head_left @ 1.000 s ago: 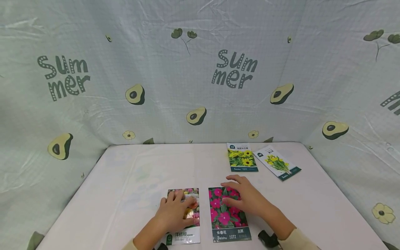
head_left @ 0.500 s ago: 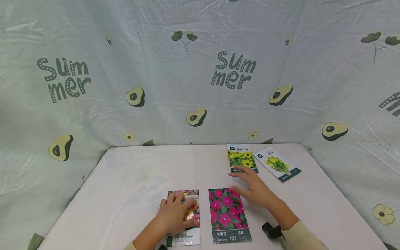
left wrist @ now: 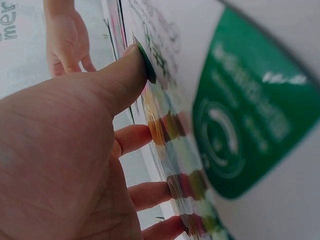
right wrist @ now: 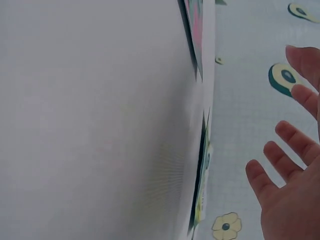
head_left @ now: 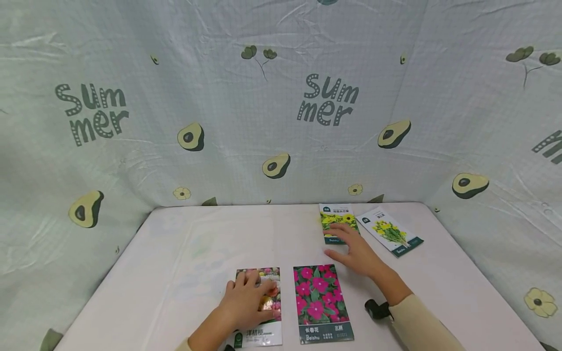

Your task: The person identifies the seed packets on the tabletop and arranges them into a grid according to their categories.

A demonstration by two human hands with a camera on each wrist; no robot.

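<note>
1. The left hand [head_left: 246, 304] rests on a packet with mixed flowers [head_left: 265, 335], which lies flat at the near part of the table [head_left: 210, 243]. Its fingers are spread and a little bent. In the left wrist view, the tip of the thumb and the tips of some fingers touch the front of this packet; it is pressed from above, not pinched.

2. The right hand [head_left: 357, 252] is in the air above the table, with its fingers spread and slightly bent, and it holds nothing. In the right wrist view, the cloth [right wrist: 240, 125] shows between these fingers and the packets.

3. The packet with yellow flowers [head_left: 340, 217] lies at the far side of the table. In the head view, the right hand's fingers cover a part of it.

4. Just beside it, on the right, lies a white packet [head_left: 390, 231] with a bunch of yellow flowers, turned at an angle. I cannot tell if these two packets touch.

5. The packet with pink flowers [head_left: 322, 303] lies near the left hand's packet, to its right, with a narrow strip of table between them.

6. A black object [head_left: 376, 309] is at the right wrist, next to a light sleeve [head_left: 428, 324].
</note>
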